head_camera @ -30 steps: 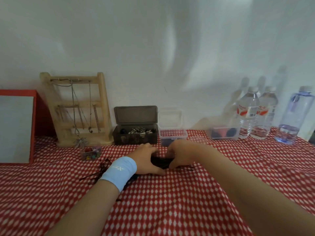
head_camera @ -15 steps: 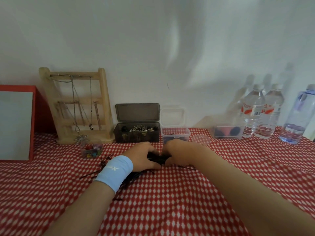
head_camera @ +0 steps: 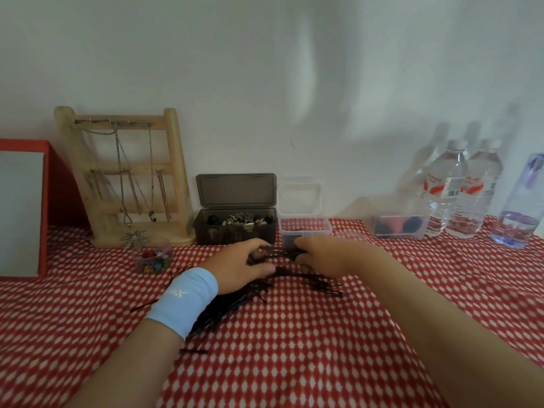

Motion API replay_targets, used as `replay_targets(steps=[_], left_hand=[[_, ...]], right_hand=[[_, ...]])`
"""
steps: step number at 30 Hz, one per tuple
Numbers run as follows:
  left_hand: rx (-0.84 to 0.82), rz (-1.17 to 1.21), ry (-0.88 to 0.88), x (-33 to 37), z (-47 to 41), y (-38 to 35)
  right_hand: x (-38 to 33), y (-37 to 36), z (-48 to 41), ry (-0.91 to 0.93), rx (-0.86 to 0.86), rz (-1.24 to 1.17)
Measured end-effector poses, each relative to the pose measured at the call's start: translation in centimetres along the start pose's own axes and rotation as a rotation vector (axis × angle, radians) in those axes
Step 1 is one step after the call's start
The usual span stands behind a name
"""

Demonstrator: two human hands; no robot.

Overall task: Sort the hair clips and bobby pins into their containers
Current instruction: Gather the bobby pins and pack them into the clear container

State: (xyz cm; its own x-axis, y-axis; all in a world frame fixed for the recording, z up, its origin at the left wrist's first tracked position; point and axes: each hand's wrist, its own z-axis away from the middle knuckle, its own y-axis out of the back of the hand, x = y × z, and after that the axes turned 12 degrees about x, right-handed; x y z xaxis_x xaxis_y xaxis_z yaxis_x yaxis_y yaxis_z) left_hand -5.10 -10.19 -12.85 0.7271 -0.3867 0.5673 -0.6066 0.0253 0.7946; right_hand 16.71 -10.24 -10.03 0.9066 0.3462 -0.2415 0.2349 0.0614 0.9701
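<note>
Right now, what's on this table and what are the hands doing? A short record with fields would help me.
Surface: red-and-white checked cloth
Left hand: curled over the bobby pins, blue wristband on
Right hand: gripping a bunch of the same pins
Dark box: lid open, small clips inside
Clear container: open, just behind the hands
Small tub: coloured clips
Back left: wooden jewellery stand
Back right: water bottles

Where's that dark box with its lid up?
In the head view, the dark box stands at the back by the wall, between the wooden jewellery stand to its left and a small clear container to its right.
</note>
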Motion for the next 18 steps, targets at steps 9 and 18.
replay_targets(steps=[9,18], left_hand=[[0.229,0.032,-0.063,0.8,-1.7,0.7],[0.019,-0.030,0.028,-0.9,-1.0,2.7]], right_hand=[[-0.9,0.1,-1.7,0.025,-0.085,-0.176],[1.0,0.2,-2.6,0.009,-0.170,-0.526]])
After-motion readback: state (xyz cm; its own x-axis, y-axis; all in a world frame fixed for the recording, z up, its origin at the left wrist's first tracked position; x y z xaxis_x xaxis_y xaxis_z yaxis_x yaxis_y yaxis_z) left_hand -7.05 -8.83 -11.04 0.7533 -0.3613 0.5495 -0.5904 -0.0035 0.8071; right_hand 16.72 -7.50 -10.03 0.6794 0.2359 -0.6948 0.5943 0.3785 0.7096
